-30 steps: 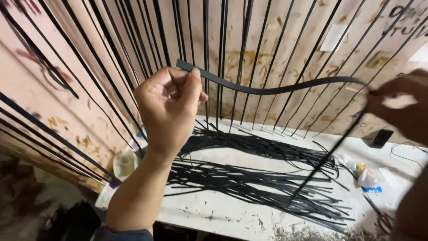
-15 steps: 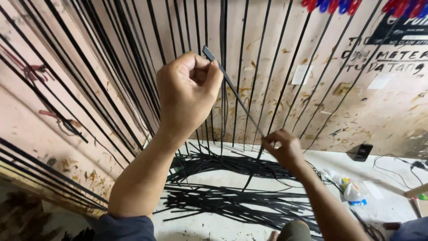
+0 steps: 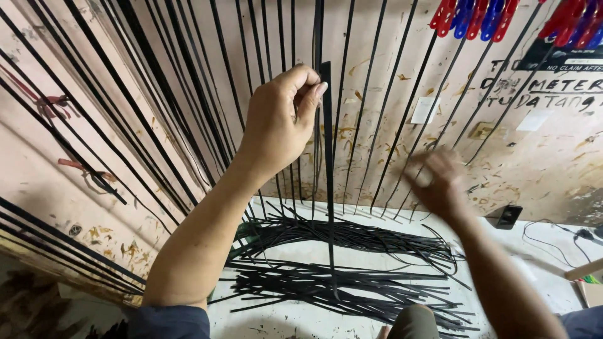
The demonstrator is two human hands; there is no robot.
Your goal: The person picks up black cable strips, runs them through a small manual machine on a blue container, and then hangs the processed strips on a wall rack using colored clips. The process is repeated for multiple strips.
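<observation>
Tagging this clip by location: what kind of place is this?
Probably a small craft or repair workshop. Dozens of black strips hang against a stained plywood wall, more lie heaped on a scuffed white workbench, and red and blue clips hang above. The left hand pinches one black strip.

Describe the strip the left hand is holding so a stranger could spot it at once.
Start at the stained plywood wall hung with many thin black strips. Near its middle, the left hand pinches the top end of one black strip. Unlike its neighbours, it hangs vertically in front of them, looking wider, down toward the loose pile.
</observation>
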